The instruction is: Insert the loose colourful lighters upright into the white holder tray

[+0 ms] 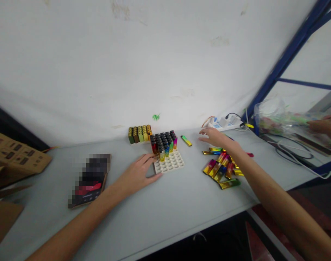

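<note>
My left hand [141,169] lies at the left edge of a white tray [169,165] with rows of round holes, thumb and fingers apart around its near corner. Black-topped lighters [165,143] in several colours stand upright in the tray's back rows, while the front holes show bare. Over the table to the right, my right hand [213,137] hovers with its fingers apart and nothing visible in them. Beneath its wrist and forearm spreads a loose pile of shiny, gradient-coloured lighter-shaped pieces [220,170], partly hidden by the arm. One green-yellow piece [186,140] lies alone between tray and hand.
A block of gold-topped lighters [139,134] stands by the wall. A pixelated dark phone-like object [92,179] and cardboard boxes [16,156] are at left. A power strip [225,123] sits back right. Beyond the blue rack [279,54], another person's hand [325,127] is near clear plastic bags.
</note>
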The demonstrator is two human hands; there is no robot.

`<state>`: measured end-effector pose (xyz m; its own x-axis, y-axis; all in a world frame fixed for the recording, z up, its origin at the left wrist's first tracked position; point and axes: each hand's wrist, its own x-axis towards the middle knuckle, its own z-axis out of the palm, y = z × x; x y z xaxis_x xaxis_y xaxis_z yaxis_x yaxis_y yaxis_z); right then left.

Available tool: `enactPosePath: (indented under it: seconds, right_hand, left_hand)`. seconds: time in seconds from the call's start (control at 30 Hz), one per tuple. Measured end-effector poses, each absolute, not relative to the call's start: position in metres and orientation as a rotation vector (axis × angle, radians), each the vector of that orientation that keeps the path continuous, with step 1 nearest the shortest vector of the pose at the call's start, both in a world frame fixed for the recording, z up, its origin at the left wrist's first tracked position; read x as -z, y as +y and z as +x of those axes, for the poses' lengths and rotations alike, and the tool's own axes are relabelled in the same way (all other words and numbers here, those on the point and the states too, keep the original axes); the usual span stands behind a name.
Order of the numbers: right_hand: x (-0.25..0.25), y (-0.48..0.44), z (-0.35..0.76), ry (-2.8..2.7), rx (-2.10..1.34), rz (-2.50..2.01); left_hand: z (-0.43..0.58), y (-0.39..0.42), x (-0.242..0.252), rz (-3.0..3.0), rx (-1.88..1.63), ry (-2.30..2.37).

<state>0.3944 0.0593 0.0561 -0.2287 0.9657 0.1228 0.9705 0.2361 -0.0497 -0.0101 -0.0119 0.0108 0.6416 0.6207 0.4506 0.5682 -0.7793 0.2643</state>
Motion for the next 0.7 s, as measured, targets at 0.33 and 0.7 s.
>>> enactPosePath:
  seconds: [0.33, 0.7]
  right_hand:
    - [-0.034, 0.064, 0.378, -2.272, 0.109, -1.968]
    - [-0.035, 0.074, 0.309, -2.170, -0.313, -1.708]
  left_hand:
    - [-0.011, -0.013, -0.012, 2.776, -0.761, 1.029]
    - [-0.013, -0.011, -0.009, 2.804, -0.765, 1.018]
